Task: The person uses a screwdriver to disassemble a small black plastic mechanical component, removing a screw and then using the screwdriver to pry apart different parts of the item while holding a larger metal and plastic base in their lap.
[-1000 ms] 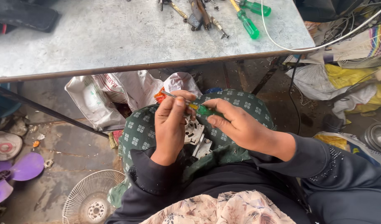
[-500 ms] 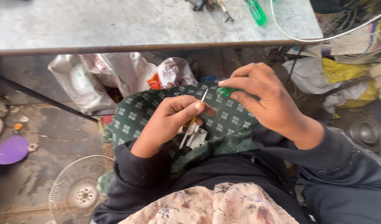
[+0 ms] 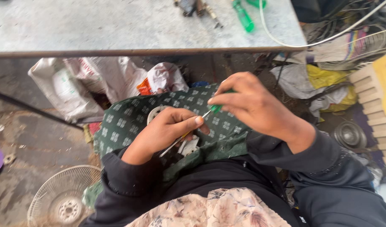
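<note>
Right hand (image 3: 254,105) pinches the green-handled screwdriver (image 3: 209,111); its shaft runs down past the left hand (image 3: 167,130), whose fingers close on the white part (image 3: 188,145) lying on the green patterned cloth (image 3: 125,122). Judged mid-screwing: tip must stay seated, part held steady.

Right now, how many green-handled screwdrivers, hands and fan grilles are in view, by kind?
Green-handled screwdrivers: 2, one in the right hand at, one on the table at.
Hands: 2, right and left hand.
Fan grilles: 1, on the floor.
Total: 5
</note>
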